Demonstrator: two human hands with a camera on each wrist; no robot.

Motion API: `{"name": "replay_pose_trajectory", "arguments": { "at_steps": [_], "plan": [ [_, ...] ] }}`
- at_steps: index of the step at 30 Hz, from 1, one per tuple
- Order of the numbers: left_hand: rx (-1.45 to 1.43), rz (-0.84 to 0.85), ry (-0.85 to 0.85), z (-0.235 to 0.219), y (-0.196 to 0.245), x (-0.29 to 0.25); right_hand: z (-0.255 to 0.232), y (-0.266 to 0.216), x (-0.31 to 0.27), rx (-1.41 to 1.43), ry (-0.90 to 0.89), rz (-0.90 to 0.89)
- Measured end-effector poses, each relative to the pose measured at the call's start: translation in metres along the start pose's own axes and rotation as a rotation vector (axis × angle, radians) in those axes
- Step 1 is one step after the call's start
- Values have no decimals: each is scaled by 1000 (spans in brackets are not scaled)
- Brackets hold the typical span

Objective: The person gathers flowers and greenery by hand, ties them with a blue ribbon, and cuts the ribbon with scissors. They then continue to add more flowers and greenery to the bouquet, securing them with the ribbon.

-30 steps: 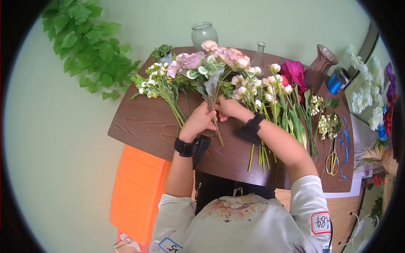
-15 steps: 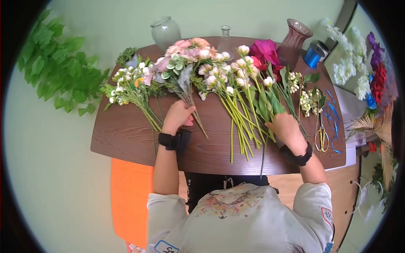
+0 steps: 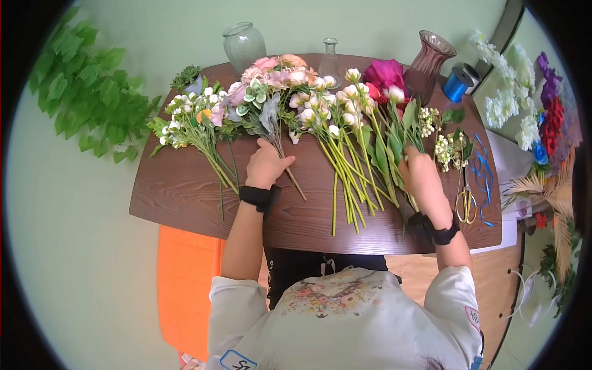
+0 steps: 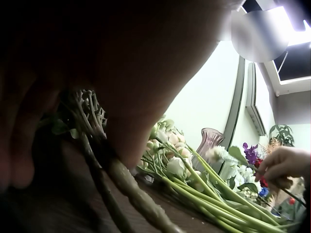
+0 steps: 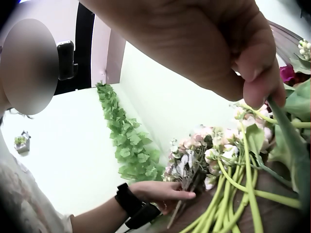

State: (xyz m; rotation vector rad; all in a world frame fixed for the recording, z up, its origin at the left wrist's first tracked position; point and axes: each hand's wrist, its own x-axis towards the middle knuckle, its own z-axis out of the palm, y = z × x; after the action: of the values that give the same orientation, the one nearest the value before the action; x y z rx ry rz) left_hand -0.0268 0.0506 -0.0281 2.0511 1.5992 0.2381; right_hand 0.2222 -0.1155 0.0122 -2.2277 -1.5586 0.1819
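Observation:
My right hand (image 3: pixel 420 179) pinches a green stem between thumb and fingertips, over the right part of the table. The stem (image 5: pixel 286 133) shows up close in the right wrist view. It carries a white flower (image 3: pixel 394 94), slightly blurred, and a green leaf (image 4: pixel 237 154). My left hand (image 3: pixel 267 163) rests low at the brown stems (image 3: pixel 295 179) of a pink and peach bouquet (image 3: pixel 277 74), its thumb held out straight. Those stems run between thumb and loose fingers in the left wrist view. Beside them lie white-pink blooms with bright green stems (image 3: pixel 339 179).
White small-flowered sprigs (image 3: pixel 191 114) lie at left. A clear round vase (image 3: pixel 244 49), a narrow glass bottle (image 3: pixel 329 58) and a purple vase (image 3: pixel 425 68) stand at the back. Blue ribbon spool (image 3: pixel 457 86), white berries (image 3: pixel 445 151) and gold-handled scissors (image 3: pixel 467 206) are at right.
My right hand left the pink bouquet, reached right among the green leaves and raised a white flower on its stem. My left hand stayed by the bouquet stems and loosened, thumb now extended.

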Motion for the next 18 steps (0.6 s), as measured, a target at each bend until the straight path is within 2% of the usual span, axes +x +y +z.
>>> {"name": "replay_pose_trajectory", "arguments": {
  "at_steps": [2,6,7,9,11,13,14,16,17,18],
  "plan": [
    [10,-38,-9,2,-2,3,-5,-11,16,-23,169,-187],
    [31,-97,37,-7,-7,-2,27,-11,64,-46,68,-206],
    [67,-58,102,-6,-8,-4,33,-15,70,-76,1,-171],
    [116,15,205,-2,-17,-2,58,-8,80,-98,-13,-194],
    [51,78,212,3,-28,6,65,-1,86,-121,-30,-207],
    [-1,69,209,-1,-29,5,62,-8,85,-238,-217,-159],
    [-46,72,195,-1,-28,5,60,-12,84,-197,-177,-93],
    [-87,74,184,2,-28,8,60,-11,86,-120,-218,-42],
    [-62,88,217,6,-30,11,61,-12,86,-117,-223,-46],
    [-37,104,251,7,-31,13,55,-18,85,-52,-265,28]
  ]
}}
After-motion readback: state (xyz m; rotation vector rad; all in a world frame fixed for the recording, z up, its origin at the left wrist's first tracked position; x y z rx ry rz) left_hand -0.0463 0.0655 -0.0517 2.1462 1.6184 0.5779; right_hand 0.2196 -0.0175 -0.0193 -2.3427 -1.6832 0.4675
